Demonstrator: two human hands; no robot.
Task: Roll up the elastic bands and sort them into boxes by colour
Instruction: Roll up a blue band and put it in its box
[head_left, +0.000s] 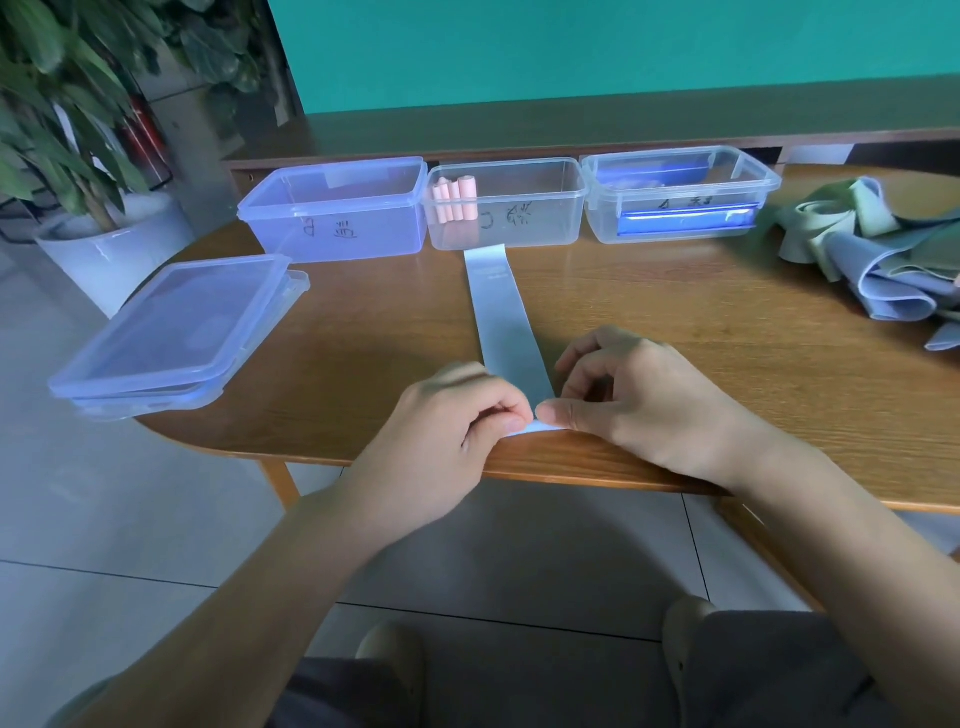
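A pale blue elastic band (506, 322) lies flat on the wooden table (701, 332). Its long axis runs from the table's near edge straight away from the person. The far end points at the middle box (506, 202) and stops just in front of that box's wall. The near end sits at the table edge, between the two hands.

The left hand (447, 436) has its fingers curled and pinches the near end of the band between thumb and fingers. The right hand (639, 395) does the same from the other side, thumb pressed onto the band's corner, fingers curled above the strip. The two thumbs almost meet over the band's end.

Three clear boxes stand in a row at the far side of the table:
- The left box (337, 208) has handwriting on its front wall.
- The middle box holds a few pink rolls (456, 200) standing upright in its left corner.
- The right box (680, 195) holds blue material; its form is unclear through the wall.

Stacked lids (176, 332) lie on the table's left end. A heap of loose bands (878, 244), green and blue, lies at the right end. A potted plant (93, 156) stands on the floor to the left.
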